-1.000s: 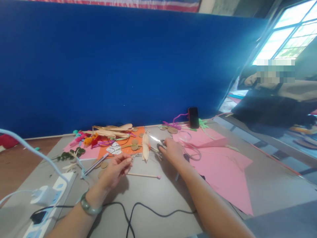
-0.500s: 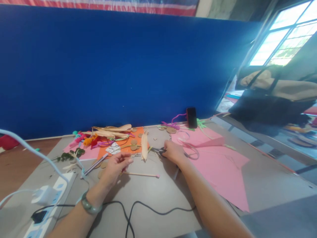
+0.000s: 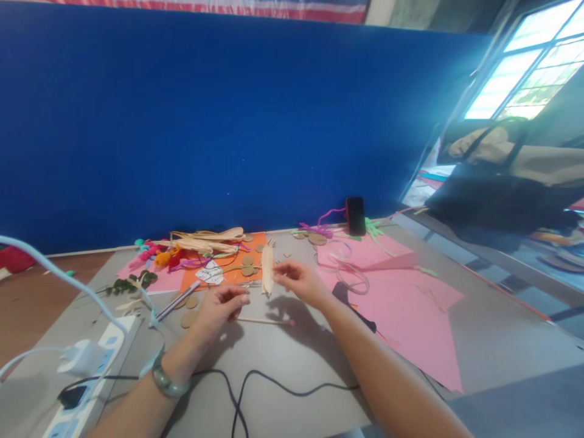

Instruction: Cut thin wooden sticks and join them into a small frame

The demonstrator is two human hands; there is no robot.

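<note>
My left hand (image 3: 221, 307) is closed in a pinch above the grey table, and what it grips, if anything, is too small to make out. From behind its fingers a thin stick (image 3: 264, 321) with a pinkish tip runs right. My right hand (image 3: 298, 283) has thumb and fingers closed at the right edge of a pale dried husk strip (image 3: 267, 271). Beyond the left hand, round tan discs (image 3: 247, 261) rest on an orange sheet (image 3: 189, 280). Right of my right wrist lies a black tool (image 3: 358, 309), partly hidden by the forearm.
A white power strip (image 3: 103, 365) and black cable (image 3: 296, 392) lie at front left. Pens (image 3: 177, 304), green leaves (image 3: 130, 284) and husk bundles (image 3: 207, 241) are farther back. Pink paper (image 3: 401, 316) spreads right; a phone (image 3: 354, 216) leans against the blue partition (image 3: 228, 121).
My right hand has let go of the scissors and moved left to the husk strip. The black tool beside the wrist has come into view. My left hand has shifted slightly right.
</note>
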